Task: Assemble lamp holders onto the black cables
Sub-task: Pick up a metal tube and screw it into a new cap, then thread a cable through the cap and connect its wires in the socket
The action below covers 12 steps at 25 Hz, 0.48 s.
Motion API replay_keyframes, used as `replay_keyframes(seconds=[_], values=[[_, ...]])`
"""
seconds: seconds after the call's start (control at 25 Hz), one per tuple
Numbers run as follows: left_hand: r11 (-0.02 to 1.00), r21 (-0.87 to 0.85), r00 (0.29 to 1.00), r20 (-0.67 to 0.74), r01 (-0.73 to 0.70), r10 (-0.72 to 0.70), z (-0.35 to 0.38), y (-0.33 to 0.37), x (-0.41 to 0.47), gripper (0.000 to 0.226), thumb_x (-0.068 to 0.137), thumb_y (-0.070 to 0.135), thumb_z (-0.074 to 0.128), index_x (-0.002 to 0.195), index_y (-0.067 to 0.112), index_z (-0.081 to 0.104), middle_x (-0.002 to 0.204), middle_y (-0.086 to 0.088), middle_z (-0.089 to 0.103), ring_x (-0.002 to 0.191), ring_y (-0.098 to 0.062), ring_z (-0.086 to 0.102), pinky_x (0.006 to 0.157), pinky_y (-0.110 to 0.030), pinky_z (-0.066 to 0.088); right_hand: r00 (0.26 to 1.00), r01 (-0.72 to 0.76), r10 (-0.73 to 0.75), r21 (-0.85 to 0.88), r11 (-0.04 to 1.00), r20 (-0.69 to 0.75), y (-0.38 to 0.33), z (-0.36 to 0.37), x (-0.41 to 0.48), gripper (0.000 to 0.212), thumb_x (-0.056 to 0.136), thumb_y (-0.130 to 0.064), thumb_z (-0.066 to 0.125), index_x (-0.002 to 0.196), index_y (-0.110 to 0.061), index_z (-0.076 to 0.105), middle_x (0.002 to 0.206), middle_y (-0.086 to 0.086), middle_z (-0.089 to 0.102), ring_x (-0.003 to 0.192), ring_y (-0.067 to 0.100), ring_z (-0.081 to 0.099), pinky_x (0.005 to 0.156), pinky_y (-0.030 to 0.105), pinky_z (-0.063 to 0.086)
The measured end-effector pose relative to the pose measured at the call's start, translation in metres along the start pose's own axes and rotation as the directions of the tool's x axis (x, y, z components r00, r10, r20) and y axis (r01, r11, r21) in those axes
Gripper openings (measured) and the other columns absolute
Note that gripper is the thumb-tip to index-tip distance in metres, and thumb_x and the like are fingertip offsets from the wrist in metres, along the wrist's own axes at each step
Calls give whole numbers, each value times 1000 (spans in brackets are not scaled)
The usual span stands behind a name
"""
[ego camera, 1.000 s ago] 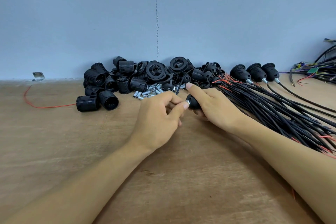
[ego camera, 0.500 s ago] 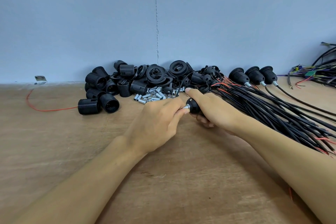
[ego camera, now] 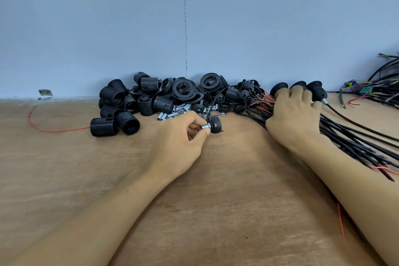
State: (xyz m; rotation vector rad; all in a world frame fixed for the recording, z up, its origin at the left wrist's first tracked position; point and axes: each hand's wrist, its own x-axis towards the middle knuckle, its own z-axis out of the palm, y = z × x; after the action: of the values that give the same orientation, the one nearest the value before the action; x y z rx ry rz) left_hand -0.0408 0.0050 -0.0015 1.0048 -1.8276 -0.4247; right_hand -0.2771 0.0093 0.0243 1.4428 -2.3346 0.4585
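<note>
Mid-frame, the left hand [ego camera: 180,143] pinches a cap [ego camera: 216,125] by its metal stem; the right hand [ego camera: 294,115] lies palm-down over the cables [ego camera: 349,136], grip hidden.

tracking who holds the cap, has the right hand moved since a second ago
Yes. The right hand has left the cap and gone right, away from the wall seam, onto the cable bundle.

On the wooden table [ego camera: 64,168], the left hand [ego camera: 181,140] pinches a small metal tube [ego camera: 205,127] fitted into a black cap [ego camera: 216,126]. The right hand [ego camera: 293,119] lies on the black cables [ego camera: 356,142], fingers curled over their ends, beside the piled lamp holders [ego camera: 151,97].
</note>
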Motion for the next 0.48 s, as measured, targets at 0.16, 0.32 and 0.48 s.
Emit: replay_keyframes(seconds=[0.16,0.32,0.48], values=[[996,-90,999,48,18,-13,6,3,-3,14,87,16,78,84,29,74,76,21,69,71,2,64,61,-5,44,1000,-7,7,13,1000,-5,9,4,4,27,88,-12,57,114,-8,62,119,17,57,114,39,48,97,48,34],[987,-141,994,88,78,-65,8,3,-3,14,86,12,78,86,25,75,74,14,71,70,-4,67,65,-12,50,978,116,-93,116,986,-187,4,1,4,25,98,-21,56,117,-18,71,111,12,63,107,39,53,90,47,37],[866,-407,957,133,290,-259,7,6,3,13,90,3,72,87,16,71,75,3,74,65,-13,71,61,-22,57,847,435,-303,240,868,-437,-19,-13,-13,21,98,-22,61,114,-19,74,100,8,68,91,37,61,79,46,46]])
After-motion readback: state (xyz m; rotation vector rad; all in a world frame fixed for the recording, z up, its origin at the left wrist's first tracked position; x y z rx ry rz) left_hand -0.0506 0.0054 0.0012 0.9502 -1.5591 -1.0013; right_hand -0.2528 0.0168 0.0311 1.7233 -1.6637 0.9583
